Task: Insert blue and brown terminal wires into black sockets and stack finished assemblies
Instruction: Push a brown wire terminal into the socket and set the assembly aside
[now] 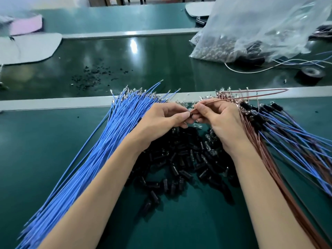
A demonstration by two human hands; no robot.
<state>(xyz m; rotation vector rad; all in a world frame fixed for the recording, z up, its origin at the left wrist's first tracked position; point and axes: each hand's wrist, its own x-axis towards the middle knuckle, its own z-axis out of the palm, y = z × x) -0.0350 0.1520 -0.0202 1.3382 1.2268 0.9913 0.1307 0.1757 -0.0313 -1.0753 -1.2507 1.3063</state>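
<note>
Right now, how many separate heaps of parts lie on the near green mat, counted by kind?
Blue wire bundle: 1
Brown wire bundle: 1
Black socket heap: 1
Finished assembly stack: 1
Total: 4

Green bench mat (53,159). Both hands meet at centre, fingertips together. Left hand (161,121) pinches a small part, too hidden to identify. Right hand (221,119) pinches one brown wire (265,91), which loops out right and back. Blue wire bundle (93,151) fans along left forearm. Black sockets (183,162) heaped between the wrists. Brown wire bundle (265,159) beside right forearm; finished assemblies (287,130) just right of it. Clear plastic bag (251,29) far right.
</note>
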